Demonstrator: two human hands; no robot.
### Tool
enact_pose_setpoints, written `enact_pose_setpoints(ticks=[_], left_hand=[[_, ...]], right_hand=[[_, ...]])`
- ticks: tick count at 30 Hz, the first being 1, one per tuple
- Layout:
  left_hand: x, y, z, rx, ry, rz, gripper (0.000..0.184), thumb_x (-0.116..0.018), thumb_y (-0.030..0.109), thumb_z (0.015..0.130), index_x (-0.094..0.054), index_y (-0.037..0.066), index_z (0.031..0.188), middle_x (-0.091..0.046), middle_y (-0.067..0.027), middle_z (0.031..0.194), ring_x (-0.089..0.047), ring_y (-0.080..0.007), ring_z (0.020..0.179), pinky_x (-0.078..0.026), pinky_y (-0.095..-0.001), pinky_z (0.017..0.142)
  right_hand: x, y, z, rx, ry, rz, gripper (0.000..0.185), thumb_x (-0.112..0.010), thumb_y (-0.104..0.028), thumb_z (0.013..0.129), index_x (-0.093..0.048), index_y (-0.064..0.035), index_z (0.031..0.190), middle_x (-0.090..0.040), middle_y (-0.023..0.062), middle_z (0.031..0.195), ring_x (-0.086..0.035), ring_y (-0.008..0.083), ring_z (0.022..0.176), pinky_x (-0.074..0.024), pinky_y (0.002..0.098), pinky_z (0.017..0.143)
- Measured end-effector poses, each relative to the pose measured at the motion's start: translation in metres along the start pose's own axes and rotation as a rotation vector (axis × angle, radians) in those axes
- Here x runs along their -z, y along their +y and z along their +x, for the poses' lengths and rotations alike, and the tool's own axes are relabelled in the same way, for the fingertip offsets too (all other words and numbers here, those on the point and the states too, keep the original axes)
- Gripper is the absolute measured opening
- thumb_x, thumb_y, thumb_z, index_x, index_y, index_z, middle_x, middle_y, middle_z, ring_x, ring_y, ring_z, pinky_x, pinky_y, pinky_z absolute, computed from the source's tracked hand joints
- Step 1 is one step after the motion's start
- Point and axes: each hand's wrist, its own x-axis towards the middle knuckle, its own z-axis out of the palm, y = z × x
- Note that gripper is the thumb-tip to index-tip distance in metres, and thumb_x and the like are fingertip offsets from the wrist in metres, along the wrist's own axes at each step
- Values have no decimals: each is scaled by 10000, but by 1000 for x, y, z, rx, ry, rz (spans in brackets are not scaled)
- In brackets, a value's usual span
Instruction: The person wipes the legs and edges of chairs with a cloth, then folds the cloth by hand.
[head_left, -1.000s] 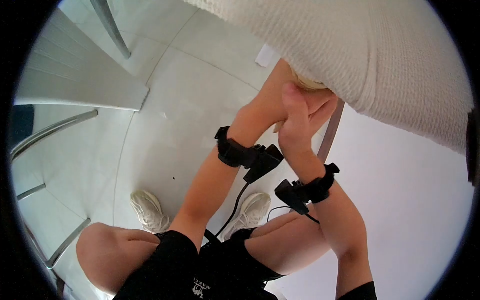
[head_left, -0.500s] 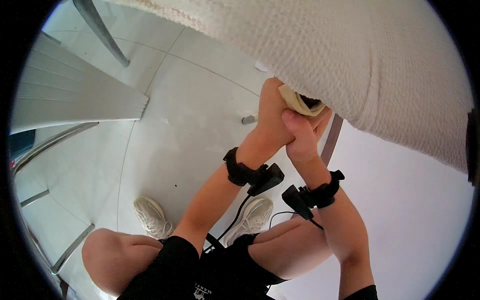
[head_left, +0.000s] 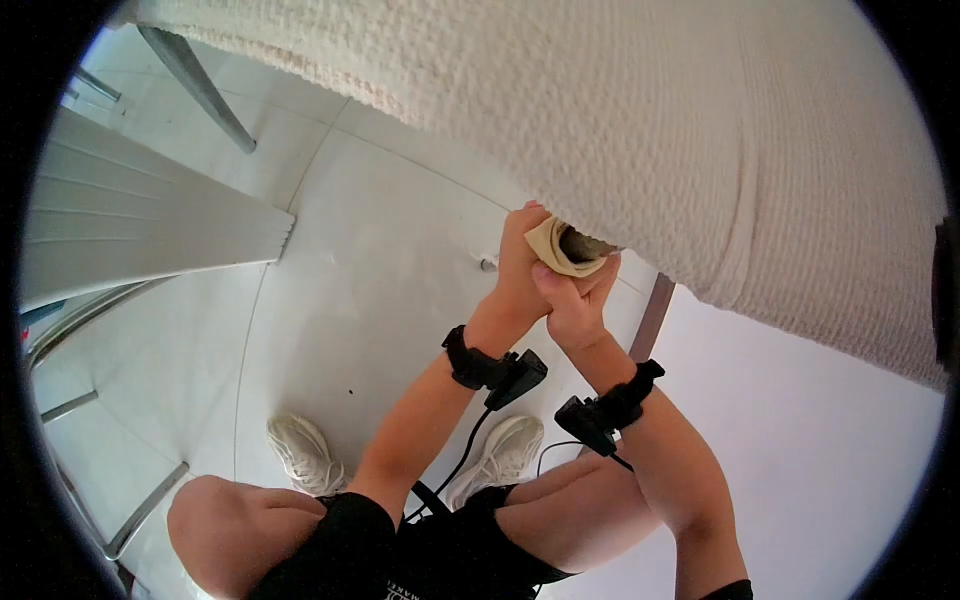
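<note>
One broad cream cloth (head_left: 560,110) spans the scene, with a white ribbed panel (head_left: 140,210) to its lower left. Just below the cloth's near edge, a person's left hand (head_left: 513,265) and right hand (head_left: 578,310) meet, black wrist straps (head_left: 465,360) fastened farther down from the cloth. Fingers of both hands are clamped around a pale roll (head_left: 546,248), its far side partly hidden by the cloth's edge. The two-sided grip appears meant to steady the roll and keep its mouth open toward the viewer. Inside that mouth, below the cloth, shows a dark grey mass (head_left: 580,245), perhaps contents, perhaps a shadowed lining; the view is too poor to tell.
</note>
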Motion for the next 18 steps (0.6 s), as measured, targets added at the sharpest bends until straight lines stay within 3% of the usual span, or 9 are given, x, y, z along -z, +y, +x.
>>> enact_pose_setpoints(ticks=[8,12,14,18], left_hand=[[-5,-15,-13,195,97,-247,397,-783,258,594,-452,48,659,-491,-72,576,-450,-246,489,-394,-302,545],[-6,-21,-24,259,57,-247,388,-791,249,659,-456,56,695,-486,-22,633,-458,-155,566,-386,-279,534],[-4,-24,-28,261,43,-202,390,-796,249,699,-454,63,711,-483,9,667,-467,-105,617,-382,-267,528],[7,-7,-9,261,-20,-199,313,-774,219,673,-578,35,835,-555,-46,643,-483,-137,574,-433,-263,580]], right_hand=[[4,16,2,-27,-52,-41,446,-612,-34,717,-533,11,1154,-599,86,1134,-562,175,1057,-419,321,968],[-1,23,6,39,-10,77,126,-619,-26,803,-643,33,912,-660,50,943,-594,130,894,-482,293,793],[1,23,8,-1,-46,61,169,-612,-16,796,-627,25,959,-648,44,960,-591,126,906,-480,294,802],[1,27,12,-50,-38,35,291,-604,-11,780,-573,8,1068,-623,47,1002,-583,127,937,-472,293,830]])
